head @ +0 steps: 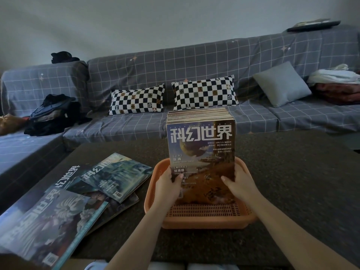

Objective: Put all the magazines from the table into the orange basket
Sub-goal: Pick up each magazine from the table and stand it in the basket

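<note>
Magazines (201,152) stand upright as a thick stack inside the orange basket (202,219), their lower edges down in it and the front cover facing the camera. Nearest the viewer, both bare forearms reach forward over a dark, speckled table (292,182). The left hand (169,185) clasps the stack's left edge, thumb laid on the cover and the other fingers hidden behind. The right hand (238,183) clasps the right edge the same way, thumb on the cover. Both hands are closed around the stack, pressing it from either side.

At the table's near left lie more loose magazines (64,209), fanned and overlapping, one with a barcode at its corner.

The front cover of the held stack shows large white characters, 科幻世界, over a planet and an orange landscape; smaller lines include "LOCUS", 张冉 and 杨晚晴. The same title appears on the loose ones.

Beyond the table runs a long sofa (194,63) under a grey grid-patterned cover. On it rest two black-and-white checkered cushions (171,98), a plain grey cushion (282,84), dark clothes (54,114) at the left and folded fabric (335,82) at the right. Behind is a pale wall (155,22).
</note>
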Available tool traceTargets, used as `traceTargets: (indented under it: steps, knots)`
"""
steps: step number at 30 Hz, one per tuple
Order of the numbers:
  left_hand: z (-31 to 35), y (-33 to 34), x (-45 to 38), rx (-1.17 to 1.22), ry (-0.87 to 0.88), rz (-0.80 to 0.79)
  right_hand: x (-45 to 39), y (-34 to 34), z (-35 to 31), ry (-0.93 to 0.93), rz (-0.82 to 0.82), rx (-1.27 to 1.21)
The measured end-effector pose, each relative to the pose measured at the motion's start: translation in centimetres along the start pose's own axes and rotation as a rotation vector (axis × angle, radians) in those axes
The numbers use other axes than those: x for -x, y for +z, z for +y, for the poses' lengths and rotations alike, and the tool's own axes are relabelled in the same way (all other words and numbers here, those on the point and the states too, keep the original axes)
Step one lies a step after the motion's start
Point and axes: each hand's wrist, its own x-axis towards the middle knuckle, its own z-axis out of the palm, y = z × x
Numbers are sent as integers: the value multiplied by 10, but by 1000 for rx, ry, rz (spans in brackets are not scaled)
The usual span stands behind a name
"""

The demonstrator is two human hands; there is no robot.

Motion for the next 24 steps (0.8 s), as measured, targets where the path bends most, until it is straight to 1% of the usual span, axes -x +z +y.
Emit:
traceTargets:
  steps: [4,9,15,19,21,24]
  knots:
    - [1,1,1,-5,13,7,2,-1,-1,-9,6,35]
    - [5,2,4,-5,-1,15,2,-2,-3,18,6,-12]
    - [5,-2,6,-55,-76,44,10,-4,-10,-7,50,-82]
    - [4,-6,12,-92,-87,25,16,-11,-11,-4,80,-101]
    - [4,-7,17,-111,-90,16,21,-13,-11,35,123,-143]
    - [2,-10,27,-115,-51,15,35,-11,-11,92,236,-229]
